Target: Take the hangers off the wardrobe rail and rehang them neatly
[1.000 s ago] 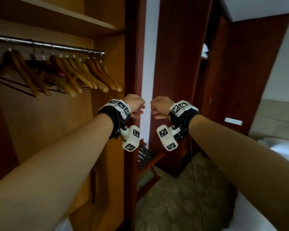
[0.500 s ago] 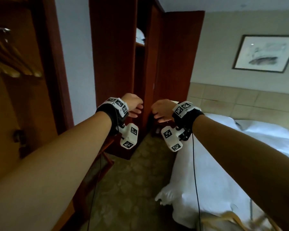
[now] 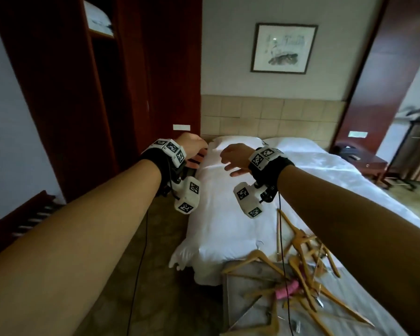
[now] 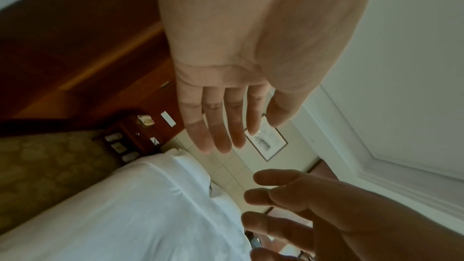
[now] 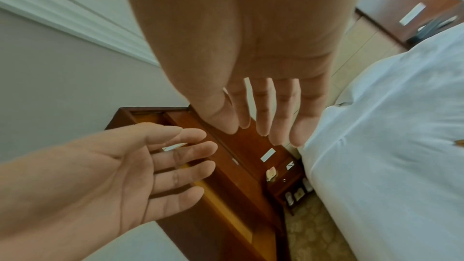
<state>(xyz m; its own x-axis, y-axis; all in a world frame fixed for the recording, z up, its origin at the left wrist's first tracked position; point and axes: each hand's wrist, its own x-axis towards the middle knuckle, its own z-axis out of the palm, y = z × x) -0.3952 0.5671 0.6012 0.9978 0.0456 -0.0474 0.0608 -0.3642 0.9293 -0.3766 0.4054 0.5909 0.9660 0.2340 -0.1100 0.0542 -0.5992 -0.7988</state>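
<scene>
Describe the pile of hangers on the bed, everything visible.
The hangers are light wooden ones with thin metal hooks, heaped in a loose, crisscrossed tangle on a grey cloth at the near end of the bed. Something pink lies among them. Neither hand touches them; a thin black cable crosses in front.

1. The place is a bedroom that looks like a hotel room: a bed [image 3: 264,190] made up in plain white linen fills the middle, with two white pillows [image 3: 238,141] at 12 o'clock.
2. A tiled headboard panel [image 3: 272,117] runs behind it, and a single framed picture [image 3: 283,48] hangs above.
3. Dark wood wardrobe panels [image 3: 58,81] stand at 10 o'clock.
4. A bedside table [image 3: 360,161] sits at 2 o'clock.
5. Patterned carpet [image 3: 155,238] covers the floor at 7 o'clock.
</scene>
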